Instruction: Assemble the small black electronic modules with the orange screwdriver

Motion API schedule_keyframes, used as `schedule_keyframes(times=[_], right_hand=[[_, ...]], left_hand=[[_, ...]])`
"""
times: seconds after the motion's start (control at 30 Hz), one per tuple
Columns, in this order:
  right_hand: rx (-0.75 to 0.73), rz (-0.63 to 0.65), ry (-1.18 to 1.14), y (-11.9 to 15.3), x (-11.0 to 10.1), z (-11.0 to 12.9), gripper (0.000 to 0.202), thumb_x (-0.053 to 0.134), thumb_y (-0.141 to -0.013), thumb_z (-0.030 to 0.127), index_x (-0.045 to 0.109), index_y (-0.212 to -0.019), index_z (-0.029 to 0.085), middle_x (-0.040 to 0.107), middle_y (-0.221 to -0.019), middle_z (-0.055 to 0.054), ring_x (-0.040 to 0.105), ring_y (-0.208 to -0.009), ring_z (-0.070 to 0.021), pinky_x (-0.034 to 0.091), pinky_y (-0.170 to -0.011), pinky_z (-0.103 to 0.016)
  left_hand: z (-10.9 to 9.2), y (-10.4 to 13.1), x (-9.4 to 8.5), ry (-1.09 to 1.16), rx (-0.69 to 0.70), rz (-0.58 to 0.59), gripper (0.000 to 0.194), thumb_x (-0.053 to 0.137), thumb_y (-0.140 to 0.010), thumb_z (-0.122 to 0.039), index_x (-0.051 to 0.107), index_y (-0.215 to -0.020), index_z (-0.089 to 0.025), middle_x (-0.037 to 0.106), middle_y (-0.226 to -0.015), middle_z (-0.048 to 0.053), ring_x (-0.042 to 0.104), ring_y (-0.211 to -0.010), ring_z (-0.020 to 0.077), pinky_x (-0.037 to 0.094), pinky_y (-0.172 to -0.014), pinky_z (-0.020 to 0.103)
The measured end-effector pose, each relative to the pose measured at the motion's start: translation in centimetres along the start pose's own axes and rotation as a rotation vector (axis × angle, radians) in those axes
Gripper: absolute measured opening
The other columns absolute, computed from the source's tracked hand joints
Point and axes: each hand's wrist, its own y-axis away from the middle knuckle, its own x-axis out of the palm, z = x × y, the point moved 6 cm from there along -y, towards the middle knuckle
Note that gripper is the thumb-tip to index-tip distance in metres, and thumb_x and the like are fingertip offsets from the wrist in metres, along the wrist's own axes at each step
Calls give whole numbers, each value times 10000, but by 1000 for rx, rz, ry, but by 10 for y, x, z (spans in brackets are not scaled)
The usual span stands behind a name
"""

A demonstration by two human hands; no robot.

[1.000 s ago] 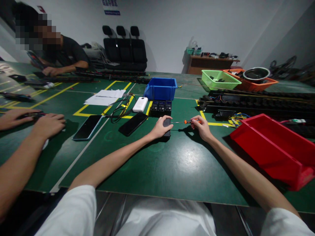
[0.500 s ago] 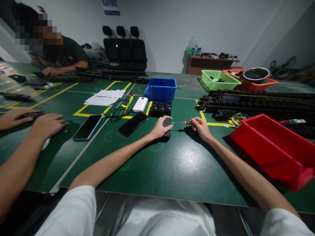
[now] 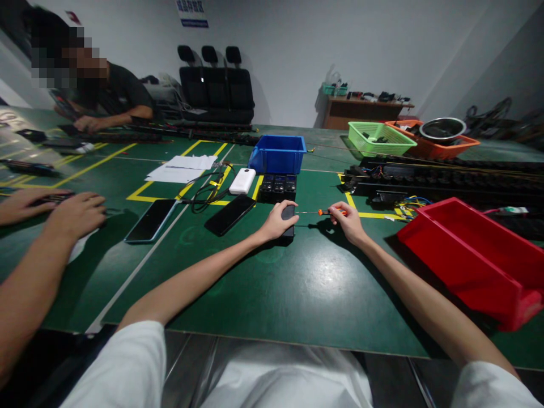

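Note:
My left hand (image 3: 278, 220) is closed around a small black box (image 3: 289, 233) that rests on the green table, thumb and fingers over its top and sides. In my right hand (image 3: 349, 220) is a screwdriver (image 3: 323, 212) with an orange and black handle, held level. Its thin shaft points left and the tip meets or nearly meets the box's right side; I cannot tell whether it touches. Directly behind the box stands a group of similar black units (image 3: 278, 186). A black phone (image 3: 230, 215) lies left of my left hand.
Behind the units sit a blue bin (image 3: 278, 154) and a white power bank (image 3: 242, 181). A red bin (image 3: 471, 255) stands at the right, near long black rails (image 3: 425, 175) with wires. Another phone (image 3: 152, 221) and a co-worker's hands (image 3: 76, 215) are at the left.
My hands, the black box and the screwdriver stay almost where they were. At the left, the co-worker's nearer hand has shifted slightly left and down.

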Motion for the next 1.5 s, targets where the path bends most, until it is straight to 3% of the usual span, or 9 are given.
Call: schedule_keyframes(times=[1.5], right_hand=[[30, 32, -47, 0, 2, -2, 308, 667, -789, 497, 607, -814, 195, 556, -577, 37, 491, -489, -99, 389, -489, -228]], left_hand=[[0, 1, -1, 19, -6, -6, 318, 606, -825, -307, 591, -1130, -221, 578, -1062, 38, 550, -969, 191, 443, -920, 332]])
